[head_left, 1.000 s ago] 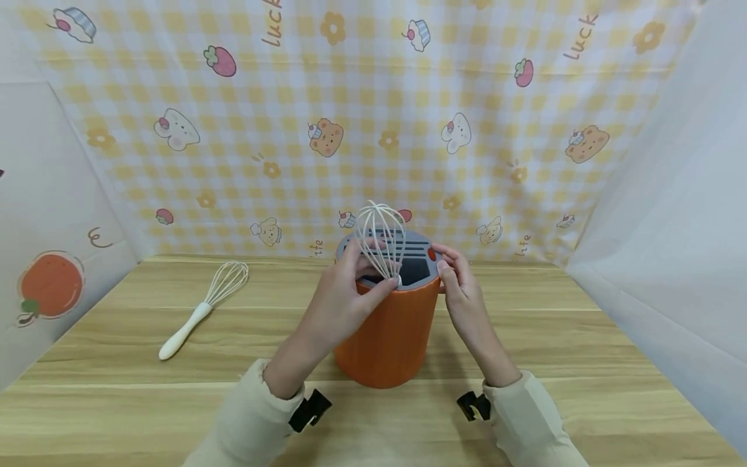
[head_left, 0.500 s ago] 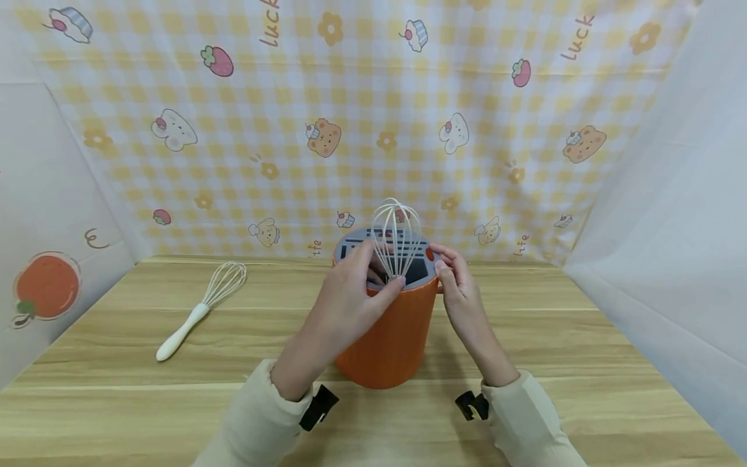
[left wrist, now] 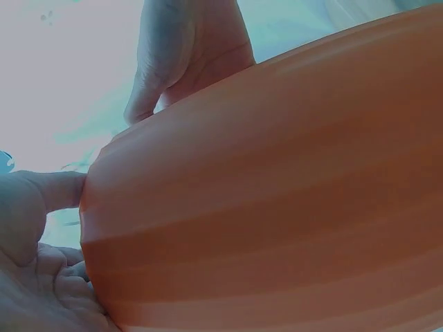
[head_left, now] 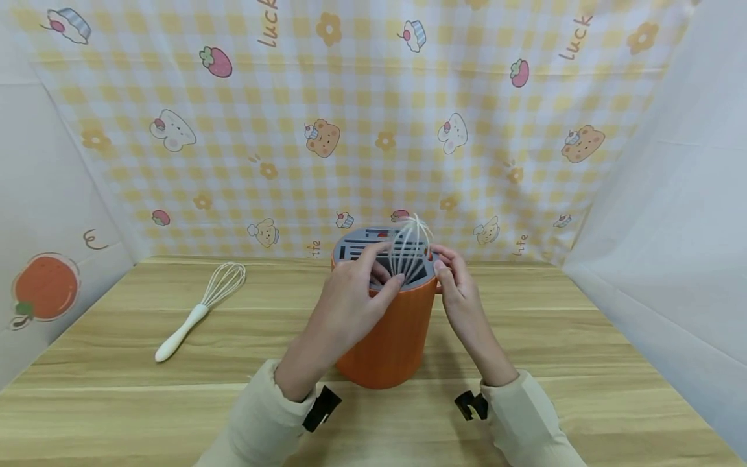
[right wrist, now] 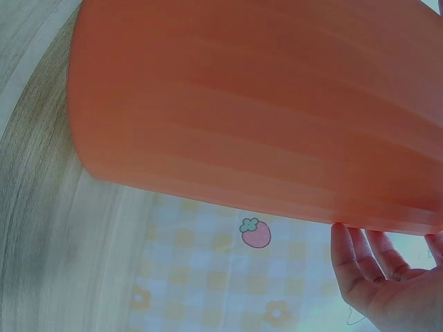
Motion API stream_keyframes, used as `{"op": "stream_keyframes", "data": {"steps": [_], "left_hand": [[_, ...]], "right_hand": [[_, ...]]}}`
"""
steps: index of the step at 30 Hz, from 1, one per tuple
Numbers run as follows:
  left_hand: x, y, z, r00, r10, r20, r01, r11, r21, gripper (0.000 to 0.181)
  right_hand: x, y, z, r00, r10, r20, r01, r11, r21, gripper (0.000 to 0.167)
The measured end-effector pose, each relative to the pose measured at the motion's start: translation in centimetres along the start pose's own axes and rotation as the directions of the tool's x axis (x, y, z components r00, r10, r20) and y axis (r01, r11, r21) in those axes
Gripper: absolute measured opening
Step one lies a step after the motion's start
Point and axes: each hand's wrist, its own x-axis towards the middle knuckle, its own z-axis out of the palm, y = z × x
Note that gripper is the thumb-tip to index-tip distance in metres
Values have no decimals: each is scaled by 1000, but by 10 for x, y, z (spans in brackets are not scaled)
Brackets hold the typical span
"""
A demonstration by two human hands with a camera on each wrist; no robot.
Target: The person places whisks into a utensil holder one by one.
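While the left hand [head_left: 350, 295] curls its fingers around the base of a balloon whisk [head_left: 410, 250] leaning in an orange utensil holder [head_left: 385, 337], the right hand [head_left: 462, 282] pinches the holder's rim. To the left, a second balloon whisk [head_left: 200, 312] lies on the wooden tabletop [head_left: 548, 324], before a yellow gingham cloth [head_left: 356, 78].

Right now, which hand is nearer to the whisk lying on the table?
Left. The left hand is right of the lying whisk, at the top of the orange holder; the right hand is farther away, at the holder's right rim.
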Motion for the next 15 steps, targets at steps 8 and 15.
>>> {"op": "stream_keyframes", "data": {"steps": [8, 15], "left_hand": [[0, 0, 0, 1000, 18, -11, -17, 999, 48, 35], [0, 1, -1, 1000, -1, 4, 1, 1000, 22, 36]], "right_hand": [[0, 0, 0, 1000, 15, -5, -15, 1000, 14, 35], [0, 0, 0, 1000, 9, -11, -9, 1000, 22, 35]]}}
